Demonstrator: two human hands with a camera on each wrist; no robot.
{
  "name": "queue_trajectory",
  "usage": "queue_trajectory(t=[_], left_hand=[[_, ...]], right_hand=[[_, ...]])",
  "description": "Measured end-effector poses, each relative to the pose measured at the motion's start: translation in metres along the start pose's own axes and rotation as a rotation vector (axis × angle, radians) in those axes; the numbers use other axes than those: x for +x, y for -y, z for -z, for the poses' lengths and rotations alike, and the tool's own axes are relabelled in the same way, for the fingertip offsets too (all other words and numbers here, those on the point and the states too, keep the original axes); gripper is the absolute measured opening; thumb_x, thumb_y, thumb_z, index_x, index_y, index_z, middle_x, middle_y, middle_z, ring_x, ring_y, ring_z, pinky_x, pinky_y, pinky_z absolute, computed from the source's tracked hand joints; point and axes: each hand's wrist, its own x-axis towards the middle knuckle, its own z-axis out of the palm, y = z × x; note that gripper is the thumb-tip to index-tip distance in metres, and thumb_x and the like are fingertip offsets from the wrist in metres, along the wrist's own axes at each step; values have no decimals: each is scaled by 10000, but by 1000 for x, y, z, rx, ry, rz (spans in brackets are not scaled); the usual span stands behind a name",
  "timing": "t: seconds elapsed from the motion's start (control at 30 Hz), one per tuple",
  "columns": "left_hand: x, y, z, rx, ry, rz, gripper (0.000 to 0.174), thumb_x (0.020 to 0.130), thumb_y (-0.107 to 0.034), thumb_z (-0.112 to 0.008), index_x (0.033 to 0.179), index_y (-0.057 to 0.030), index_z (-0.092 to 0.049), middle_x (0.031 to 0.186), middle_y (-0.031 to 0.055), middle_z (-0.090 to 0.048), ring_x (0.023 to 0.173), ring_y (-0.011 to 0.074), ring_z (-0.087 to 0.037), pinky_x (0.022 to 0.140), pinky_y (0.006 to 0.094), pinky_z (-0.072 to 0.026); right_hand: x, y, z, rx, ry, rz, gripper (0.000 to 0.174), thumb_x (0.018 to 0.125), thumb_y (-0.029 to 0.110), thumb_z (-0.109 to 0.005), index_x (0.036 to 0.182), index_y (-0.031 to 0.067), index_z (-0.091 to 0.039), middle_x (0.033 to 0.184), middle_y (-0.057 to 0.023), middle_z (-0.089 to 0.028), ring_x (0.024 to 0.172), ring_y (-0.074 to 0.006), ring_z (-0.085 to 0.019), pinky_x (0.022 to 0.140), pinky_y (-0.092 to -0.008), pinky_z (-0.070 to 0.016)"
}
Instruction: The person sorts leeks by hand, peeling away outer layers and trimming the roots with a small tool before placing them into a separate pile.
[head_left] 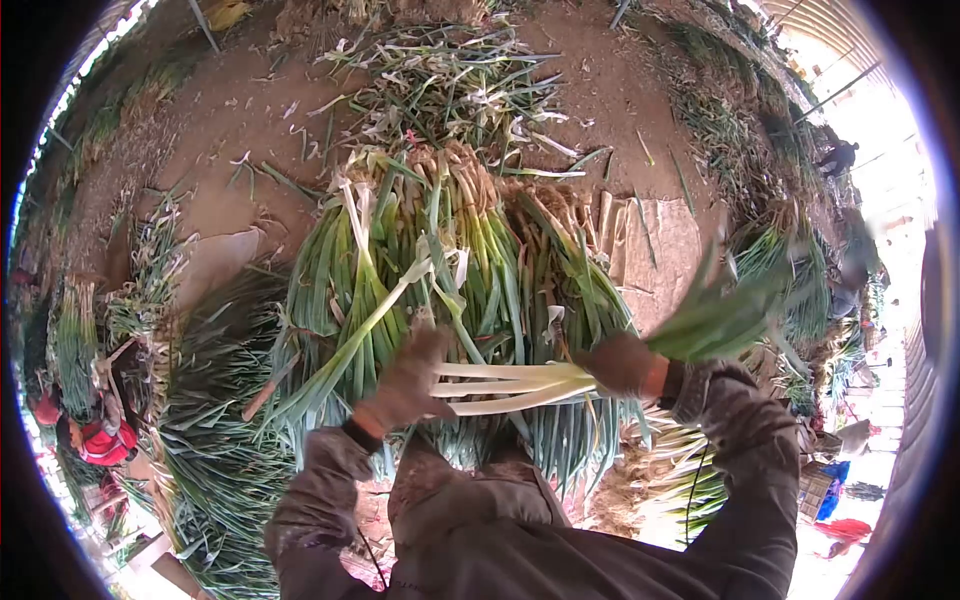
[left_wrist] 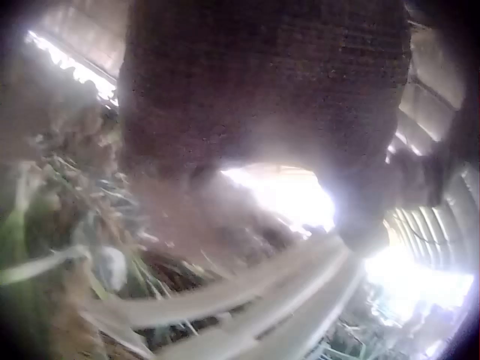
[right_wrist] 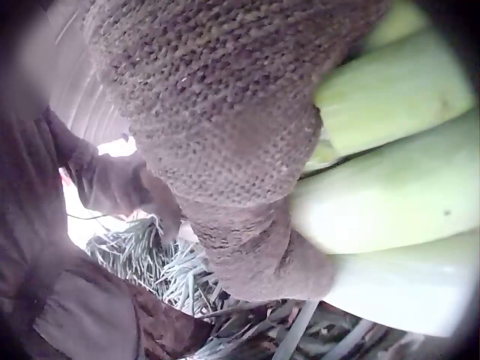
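In the head view my gloved right hand (head_left: 622, 366) grips a few long green onions (head_left: 515, 387) around their middle. Their white shafts point left, and their blurred green leaves fan out to the right. The right wrist view shows the glove's fingers (right_wrist: 255, 255) wrapped against thick pale shafts (right_wrist: 390, 195). At the white ends is my gloved left hand (head_left: 405, 378), its thumb and fingers spread apart with the shaft ends between them. A bright gap shows between that thumb and the fingers in the left wrist view, with white shafts (left_wrist: 255, 322) running below.
A large heap of green onions (head_left: 430, 240) lies right in front of my legs, roots facing away. Darker green onions (head_left: 215, 440) are piled to the left. Loose trimmings (head_left: 450, 85) cover the ground farther off, and a flat brown sheet (head_left: 660, 245) lies at the right.
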Motion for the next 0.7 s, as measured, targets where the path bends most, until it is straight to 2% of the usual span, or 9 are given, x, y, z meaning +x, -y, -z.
queue_trajectory(t=[0.03, 0.13, 0.2, 0.33, 0.37, 0.4, 0.5, 0.6, 0.7], left_hand=[[2, -15, -15, 14, 112, -21, 1324, 625, -529, -890, 1608, 14, -190, 1620, 280, -288, 1546, 417, -190, 1259, 518, -97], [8, -27, -39, -26, 189, 134, 1032, 660, -329, -859, 1502, 11, -369, 1394, 279, -552, 1282, 434, -561, 1066, 486, -455], [-7, 0, -72, -164, 76, 212, 872, 685, -258, -820, 1420, 11, -434, 1165, 251, -644, 1050, 421, -654, 881, 468, -531], [-28, 35, -125, -571, -82, 460, 641, 736, -146, -758, 1309, 5, -513, 817, 168, -674, 705, 355, -682, 654, 432, -572], [-27, 28, -119, -1120, 51, 672, 572, 757, -121, -748, 1274, 0, -535, 844, 125, -669, 693, 269, -661, 653, 373, -573], [-20, 19, -100, -1197, 137, 771, 589, 755, -118, -751, 1287, 3, -533, 834, 96, -652, 714, 214, -645, 696, 343, -576], [-1, 57, -146, -895, 167, 321, 522, 781, -148, -761, 1251, -4, -585, 877, 76, -664, 784, 199, -655, 704, 341, -552], [15, 64, -184, -1041, 250, 571, 327, 856, -101, -750, 1154, -14, -648, 938, 55, -699, 852, 155, -667, 736, 321, -550], [12, 34, -169, -1261, 248, 585, 224, 939, -60, -706, 1151, -16, -647, 1048, 56, -710, 907, 145, -672, 821, 295, -558]], right_hand=[[12, 2, 11, -54, -48, 39, 243, 880, 243, -733, 1072, 104, -680, 793, -74, -714, 754, -288, -729, 768, -446, -580], [50, 11, 56, -214, -51, 106, 205, 886, 285, -730, 1028, 141, -703, 818, -41, -714, 821, -256, -725, 827, -415, -568], [92, 7, 58, -240, 6, 134, 199, 868, 317, -736, 1007, 178, -710, 850, 8, -712, 885, -233, -715, 882, -424, -547], [154, 5, 36, -454, -587, 58, 480, 857, 248, -753, 1324, 268, -645, 1240, -41, -663, 1234, -274, -581, 1098, -478, -413], [174, 10, 15, -109, -692, -159, 619, 860, 245, -748, 1447, 274, -554, 1391, -101, -579, 1346, -319, -476, 1141, -479, -374], [185, 19, -13, 320, -949, -303, 600, 863, 332, -737, 1422, 195, -567, 1291, -124, -641, 1210, -361, -584, 1044, -466, -469], [188, 69, -87, 1276, -240, -565, 619, 893, 411, -724, 1390, 84, -551, 1158, -129, -684, 1015, -327, -672, 872, -413, -552], [174, 129, -146, 1998, 32, -239, 684, 938, 555, -688, 1356, 33, -540, 1117, -98, -665, 988, -233, -672, 854, -367, -552], [163, 159, -146, 2220, -467, -80, 644, 988, 556, -625, 1333, 17, -547, 1093, -42, -641, 971, -138, -638, 830, -320, -551]])
